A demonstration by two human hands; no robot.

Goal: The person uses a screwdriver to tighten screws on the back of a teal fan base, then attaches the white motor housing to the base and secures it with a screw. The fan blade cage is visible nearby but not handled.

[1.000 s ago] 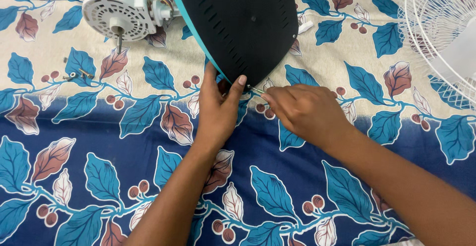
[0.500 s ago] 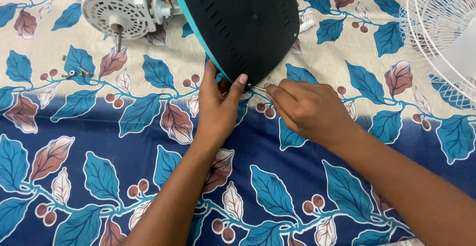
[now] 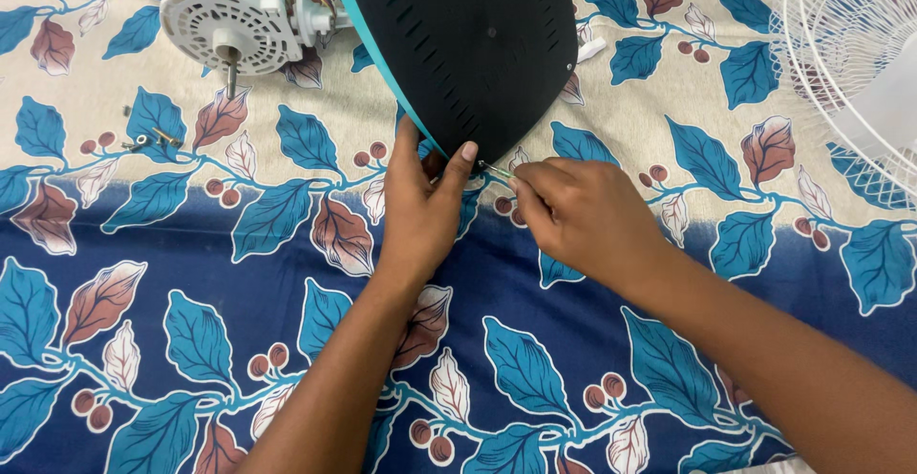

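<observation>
Prob. a home, not a workshop. Work surface is a soft printed cloth (image 3: 191,340), a bedsheet or the like w/ blue and brown leaves on cream and navy, no bench or tool racks in view. A household fan lies in parts on it: white motor (image 3: 224,10), black base w/ teal edge (image 3: 468,44), white wire grille (image 3: 845,63), loose screws (image 3: 143,140).

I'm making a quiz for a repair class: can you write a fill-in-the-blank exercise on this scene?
1. The left hand steadies the pointed end of the ____ base panel with its teal rim.
2. The right hand holds a thin ____ at the panel's tip.
3. The white wire fan guard lies at the ____ edge of the picture.
4. The white motor housing rests on a ____-patterned cloth.

Missing words: black; screw; right; leaf
</observation>
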